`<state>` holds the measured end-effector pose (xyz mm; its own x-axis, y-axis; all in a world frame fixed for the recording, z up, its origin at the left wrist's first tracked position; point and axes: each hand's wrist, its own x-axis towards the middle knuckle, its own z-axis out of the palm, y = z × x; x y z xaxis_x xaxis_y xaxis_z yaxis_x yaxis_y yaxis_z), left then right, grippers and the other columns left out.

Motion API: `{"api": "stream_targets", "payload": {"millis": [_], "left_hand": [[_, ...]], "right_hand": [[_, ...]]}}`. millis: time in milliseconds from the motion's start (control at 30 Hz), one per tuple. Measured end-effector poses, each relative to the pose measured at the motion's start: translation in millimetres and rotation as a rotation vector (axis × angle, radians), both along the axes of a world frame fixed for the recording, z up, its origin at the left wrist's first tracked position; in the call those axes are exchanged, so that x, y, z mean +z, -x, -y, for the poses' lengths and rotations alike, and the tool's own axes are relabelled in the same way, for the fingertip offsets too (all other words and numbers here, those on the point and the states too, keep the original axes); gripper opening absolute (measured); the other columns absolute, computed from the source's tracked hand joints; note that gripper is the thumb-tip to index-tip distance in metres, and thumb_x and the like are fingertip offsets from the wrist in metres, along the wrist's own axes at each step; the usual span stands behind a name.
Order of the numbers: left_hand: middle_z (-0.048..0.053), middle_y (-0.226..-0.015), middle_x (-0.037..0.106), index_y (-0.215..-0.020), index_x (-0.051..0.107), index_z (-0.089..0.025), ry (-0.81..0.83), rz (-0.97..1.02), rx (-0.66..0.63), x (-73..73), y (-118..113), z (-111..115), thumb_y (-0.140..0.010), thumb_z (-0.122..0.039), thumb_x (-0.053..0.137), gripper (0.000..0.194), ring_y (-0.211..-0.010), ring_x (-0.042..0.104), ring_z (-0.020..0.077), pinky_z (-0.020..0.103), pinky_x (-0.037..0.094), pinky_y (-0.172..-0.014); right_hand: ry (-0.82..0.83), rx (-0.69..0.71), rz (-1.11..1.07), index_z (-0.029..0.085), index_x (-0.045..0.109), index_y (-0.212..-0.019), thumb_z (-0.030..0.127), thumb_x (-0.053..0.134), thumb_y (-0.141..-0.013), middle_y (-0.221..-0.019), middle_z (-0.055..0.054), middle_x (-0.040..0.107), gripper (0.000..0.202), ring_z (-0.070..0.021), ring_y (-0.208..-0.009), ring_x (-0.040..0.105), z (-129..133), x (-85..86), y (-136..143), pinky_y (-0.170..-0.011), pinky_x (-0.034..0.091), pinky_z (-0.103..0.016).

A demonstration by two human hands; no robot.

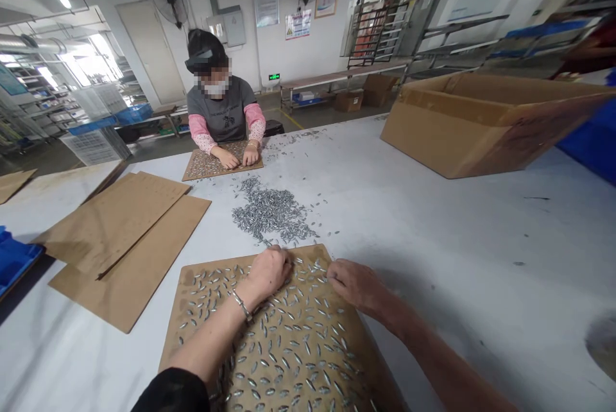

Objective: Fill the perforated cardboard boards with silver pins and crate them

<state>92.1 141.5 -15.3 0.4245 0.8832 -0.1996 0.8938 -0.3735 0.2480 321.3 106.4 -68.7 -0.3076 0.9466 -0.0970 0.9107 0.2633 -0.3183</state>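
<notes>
A brown board (192, 316) lies in front of me, covered with rows of small silvery, pointed-oval metal pieces (289, 354). My left hand (269, 271), with a bracelet at the wrist, rests over the board's far edge. Its fingers are curled closed, and what they hold is hidden. At the far right corner of the board is my right hand (353, 283), thumb and fingers pinched together; I cannot make out a piece in them. Just beyond the board, a loose heap of the same metal pieces (272, 213) is spread on the white table (462, 271).
Across the table a co-worker (226, 110) bends over another board (197, 165) bearing similar pieces. Flat brown sheets (125, 226) overlap at the left, near a blue tray (14, 261). On the right stands a large open cardboard box (452, 129), with something blue (591, 142) behind it.
</notes>
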Motion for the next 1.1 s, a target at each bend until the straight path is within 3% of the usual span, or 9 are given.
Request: {"api": "stream_targets", "payload": {"millis": [233, 400, 600, 800, 967, 1100], "left_hand": [[0.013, -0.109, 0.074, -0.098, 0.073, -0.015, 0.017, 0.025, -0.028, -5.1, -2.6, 3.1, -0.097, -0.018, 0.049, 0.024, -0.096, 0.069, 0.0220, 0.030, 0.053, -0.087], [0.014, -0.109, 0.074, -0.099, 0.073, -0.015, 0.016, 0.011, -0.018, -3.2, -1.4, 1.8, -0.098, -0.020, 0.049, 0.025, -0.097, 0.070, 0.0225, 0.030, 0.053, -0.088], [0.016, -0.113, 0.073, -0.102, 0.073, -0.012, 0.014, -0.018, 0.000, 2.7, 1.8, -5.1, -0.096, -0.017, 0.050, 0.024, -0.098, 0.070, 0.0242, 0.032, 0.054, -0.088], [0.014, -0.110, 0.074, -0.101, 0.074, -0.015, 0.029, -0.028, -0.022, -6.0, -14.8, -5.2, -0.098, -0.020, 0.047, 0.027, -0.102, 0.070, 0.0238, 0.032, 0.055, -0.091], [0.013, -0.113, 0.074, -0.101, 0.075, -0.016, 0.041, -0.023, -0.050, -10.6, -23.8, -2.4, -0.098, -0.019, 0.048, 0.027, -0.098, 0.071, 0.0228, 0.032, 0.056, -0.090], [0.014, -0.112, 0.074, -0.101, 0.074, -0.015, 0.036, -0.023, -0.042, -10.1, -22.7, -4.5, -0.098, -0.018, 0.047, 0.028, -0.096, 0.071, 0.0232, 0.032, 0.056, -0.088]], "right_hand": [[0.032, 0.104, 0.046, 0.020, 0.057, -0.079, 0.011, 0.050, -0.091, -0.085, -0.004, 0.063, 0.016, -0.0163, -0.075, 0.052, 25.0, -9.5, -1.6, -0.068, 0.030, -0.031], [0.105, 0.080, 0.045, 0.019, 0.059, -0.078, 0.013, 0.049, -0.094, -0.086, -0.004, 0.064, 0.020, -0.0156, -0.075, 0.053, 16.6, -4.9, -4.6, -0.068, 0.030, -0.030], [0.024, -0.044, 0.016, 0.020, 0.066, -0.087, 0.015, 0.047, -0.096, -0.095, -0.006, 0.069, 0.021, -0.0185, -0.084, 0.060, 3.6, 0.5, -3.3, -0.073, 0.034, -0.029], [0.061, -0.119, 0.072, 0.018, 0.067, -0.086, 0.020, 0.052, -0.098, -0.095, -0.012, 0.073, 0.018, -0.0223, -0.086, 0.065, -7.4, 3.7, 17.1, -0.068, 0.031, -0.030], [0.076, -0.099, 0.101, 0.018, 0.065, -0.086, 0.017, 0.053, -0.096, -0.093, -0.011, 0.073, 0.016, -0.0218, -0.084, 0.067, -10.0, 5.1, 17.5, -0.065, 0.027, -0.030], [0.053, -0.088, 0.114, 0.019, 0.066, -0.094, 0.017, 0.053, -0.098, -0.102, -0.011, 0.072, 0.014, -0.0217, -0.091, 0.067, -6.9, 8.6, 19.0, -0.068, 0.031, -0.028]]}}
